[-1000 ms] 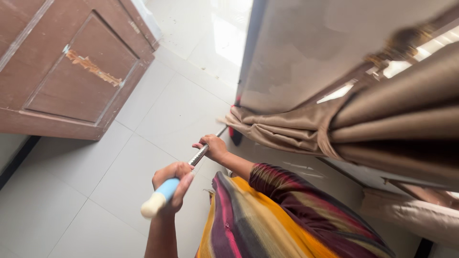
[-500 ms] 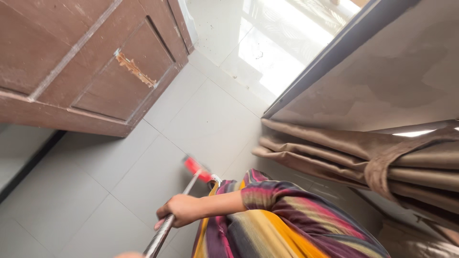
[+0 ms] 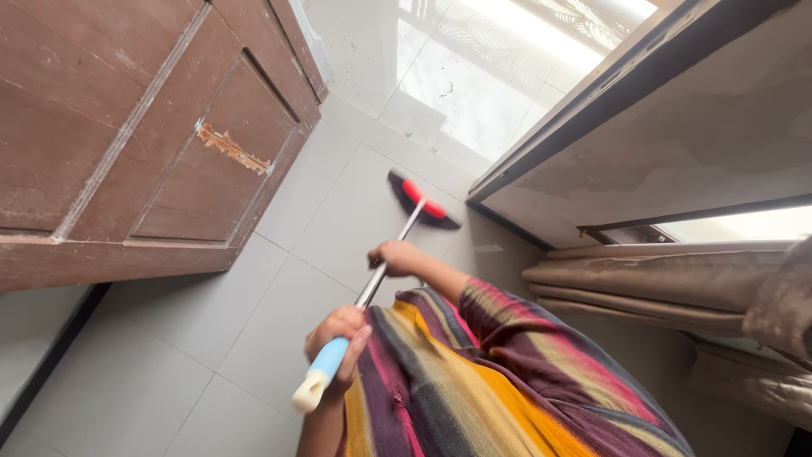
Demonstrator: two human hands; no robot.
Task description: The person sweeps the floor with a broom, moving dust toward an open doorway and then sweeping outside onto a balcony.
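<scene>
The floor [image 3: 169, 338] of pale grey tiles fills the middle of the view, running from 7 o'clock up to a sunlit patch at 12 o'clock. A brown wooden door [image 3: 127, 127] with a chipped panel takes the 10 o'clock corner. A wall [image 3: 677, 135] with a dark frame edge stands at 2 o'clock, and a tan curtain [image 3: 660, 283] hangs bunched at 3 o'clock. The person's striped garment [image 3: 474, 381], in purple, yellow and pink, spreads across 5 o'clock.

The broom [image 3: 397, 245] runs as a long metal pole from 6 o'clock toward the centre, its red head with dark bristles resting on the floor near the wall's base at about 12 o'clock. The left hand [image 3: 338, 334] has its fingers wrapped around the blue grip at the pole's near end. The right hand [image 3: 393, 256] is closed around the bare metal farther along, nearer the head.

Sweeping looks to be midway: the head is out at the far reach by the doorway. No gathered pile of dust shows, and the tiles look much alike everywhere, so what has been swept cannot be told.
</scene>
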